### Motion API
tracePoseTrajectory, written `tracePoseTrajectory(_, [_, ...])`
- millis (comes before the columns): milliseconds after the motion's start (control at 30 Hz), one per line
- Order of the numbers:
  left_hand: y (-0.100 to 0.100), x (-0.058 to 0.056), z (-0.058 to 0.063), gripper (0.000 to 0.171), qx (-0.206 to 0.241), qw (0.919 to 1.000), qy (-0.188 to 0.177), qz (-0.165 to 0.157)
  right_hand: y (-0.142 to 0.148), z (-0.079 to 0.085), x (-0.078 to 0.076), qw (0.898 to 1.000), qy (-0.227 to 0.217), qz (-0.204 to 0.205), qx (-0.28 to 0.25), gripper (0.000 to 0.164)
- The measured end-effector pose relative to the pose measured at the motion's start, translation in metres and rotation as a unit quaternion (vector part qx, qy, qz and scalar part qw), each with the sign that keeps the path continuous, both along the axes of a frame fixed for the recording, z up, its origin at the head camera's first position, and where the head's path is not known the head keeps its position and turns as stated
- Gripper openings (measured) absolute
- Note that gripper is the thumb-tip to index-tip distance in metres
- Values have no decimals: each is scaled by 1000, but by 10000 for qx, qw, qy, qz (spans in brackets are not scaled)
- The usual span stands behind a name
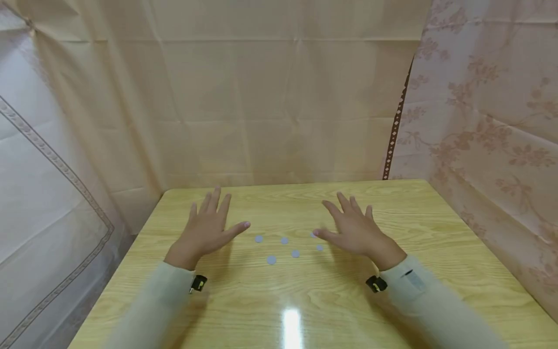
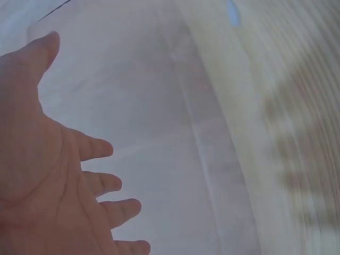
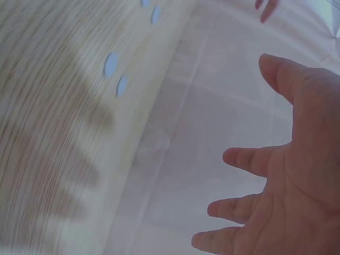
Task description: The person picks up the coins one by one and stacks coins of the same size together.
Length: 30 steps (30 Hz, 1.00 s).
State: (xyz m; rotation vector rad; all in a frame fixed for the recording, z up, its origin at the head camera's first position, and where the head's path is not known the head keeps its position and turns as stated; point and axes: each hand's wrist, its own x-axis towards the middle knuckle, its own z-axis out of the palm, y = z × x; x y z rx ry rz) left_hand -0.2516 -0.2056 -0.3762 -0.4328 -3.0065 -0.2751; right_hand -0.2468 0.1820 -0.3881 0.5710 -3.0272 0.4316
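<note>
Several small pale round discs lie flat on the wooden table; one large disc [image 1: 271,260] is nearest the front, and another disc [image 1: 259,239] is the leftmost. My left hand [image 1: 207,232] hovers above the table to the left of them, fingers spread and holding nothing. On the other side my right hand [image 1: 355,231] is likewise raised with its fingers spread, its thumb partly covering the far right disc [image 1: 312,235] in the head view. In the right wrist view a disc [image 3: 110,65] lies on the table below that palm. The left wrist view catches one disc [image 2: 233,13] at its top.
The light wood table [image 1: 244,300] ends at a beige curtain [image 1: 270,97] at the back. A flowered cloth [image 1: 488,135] hangs on the right, and a white cloth [image 1: 48,203] with a patterned band on the left. Small black wrist devices sit at both cuffs.
</note>
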Motion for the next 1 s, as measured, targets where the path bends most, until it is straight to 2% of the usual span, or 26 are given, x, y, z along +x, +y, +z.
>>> tracePoseTrajectory(233, [9, 1, -1, 114, 401, 9992, -40, 4, -11, -1, -2, 9998, 4, -35, -195, 92])
tracePoseTrajectory(400, [13, 1, -2, 114, 567, 9980, 204, -171, -19, 0, -2, 9990, -21, 10, -444, 89])
tracePoseTrajectory(800, [23, -2, -7, 102, 930, 9933, 429, -529, -39, -5, -5, 9955, -8, -10, -952, 80])
tracePoseTrajectory(1000, [25, -3, -9, 95, 1018, 9918, 465, -624, -52, -11, -6, 9954, 127, 121, -943, 72])
